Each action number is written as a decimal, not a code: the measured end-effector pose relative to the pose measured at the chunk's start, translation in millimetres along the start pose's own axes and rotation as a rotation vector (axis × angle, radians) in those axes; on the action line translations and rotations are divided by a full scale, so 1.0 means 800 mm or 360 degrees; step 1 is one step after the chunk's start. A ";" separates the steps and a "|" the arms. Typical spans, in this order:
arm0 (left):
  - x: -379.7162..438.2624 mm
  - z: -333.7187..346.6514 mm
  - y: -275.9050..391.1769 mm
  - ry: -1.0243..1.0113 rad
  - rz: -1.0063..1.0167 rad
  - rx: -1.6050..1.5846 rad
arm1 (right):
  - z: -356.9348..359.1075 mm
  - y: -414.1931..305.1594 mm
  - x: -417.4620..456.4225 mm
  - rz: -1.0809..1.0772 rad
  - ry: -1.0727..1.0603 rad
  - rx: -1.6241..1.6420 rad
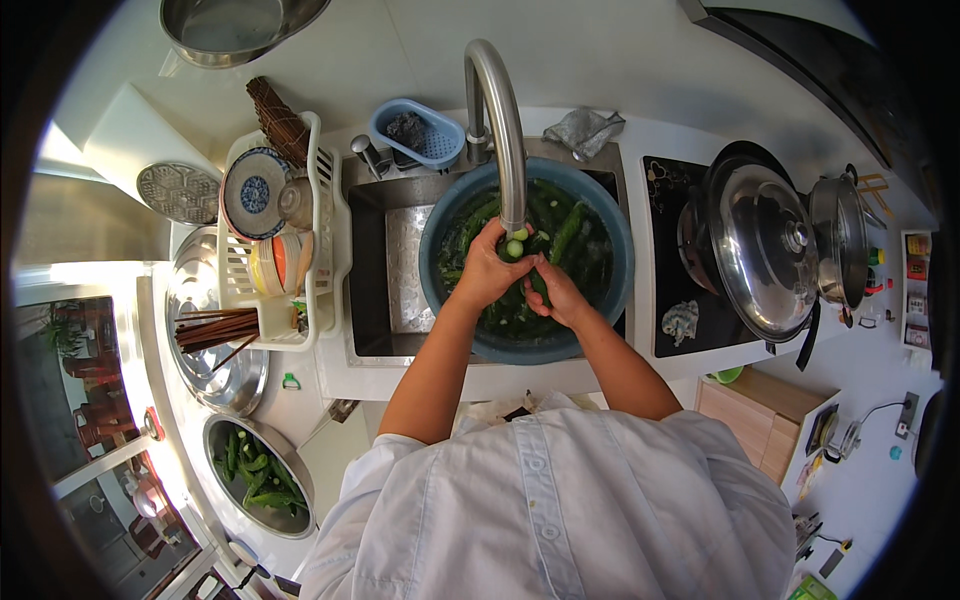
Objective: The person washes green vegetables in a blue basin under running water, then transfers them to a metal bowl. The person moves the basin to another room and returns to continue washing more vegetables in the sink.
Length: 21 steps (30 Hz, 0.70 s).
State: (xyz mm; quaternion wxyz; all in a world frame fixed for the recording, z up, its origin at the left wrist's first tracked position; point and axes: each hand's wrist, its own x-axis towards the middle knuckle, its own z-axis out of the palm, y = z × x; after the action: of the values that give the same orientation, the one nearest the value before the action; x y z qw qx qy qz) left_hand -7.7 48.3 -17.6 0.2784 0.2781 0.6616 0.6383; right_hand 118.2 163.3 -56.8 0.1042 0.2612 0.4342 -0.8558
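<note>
Under the spout of a steel faucet [513, 142], both of my hands are close together above a blue plastic basin [624, 285]. My left hand [495, 262] holds cucumbers [514, 248] whose pale cut ends face up. My right hand [556, 289] has its fingers around a dark green cucumber [538, 283], touching the left hand near the thumbs. Water fills the basin, and more green cucumbers [568, 231] float in it. The basin sits in the right part of a steel sink [367, 300].
Left of the sink stands a white dish rack [326, 277] with bowls and chopsticks. A steel bowl [300, 457] of cucumbers is at lower left. A blue drain basket [450, 142] and a grey cloth [585, 133] lie behind. On the right, a lidded wok [765, 247] stands on the black cooktop [667, 225].
</note>
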 end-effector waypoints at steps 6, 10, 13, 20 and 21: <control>-0.014 -0.017 0.030 0.0191 0.0269 0.0334 | -0.006 0.024 0.012 -0.0177 -0.0014 -0.0730; -0.025 -0.041 0.054 0.0434 0.0442 0.0425 | -0.030 0.044 0.039 -0.0659 0.0319 -0.1772; -0.039 -0.063 0.078 0.0579 0.0584 0.0575 | -0.040 0.032 0.086 -0.0568 0.0783 -0.1798; -0.168 -0.176 0.139 0.1167 0.0535 0.0470 | -0.042 0.020 0.157 0.0162 0.0814 -0.1590; -0.202 -0.201 0.155 0.1271 0.0567 0.0587 | -0.042 0.017 0.158 0.0206 0.0729 -0.1546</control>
State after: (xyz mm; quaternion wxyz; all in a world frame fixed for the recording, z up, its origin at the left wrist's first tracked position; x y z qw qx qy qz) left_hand -10.7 -175.9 113.0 -0.1657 0.1650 0.7611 0.6050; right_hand 29.2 188.2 -150.7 0.1682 0.3889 0.7746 -0.4695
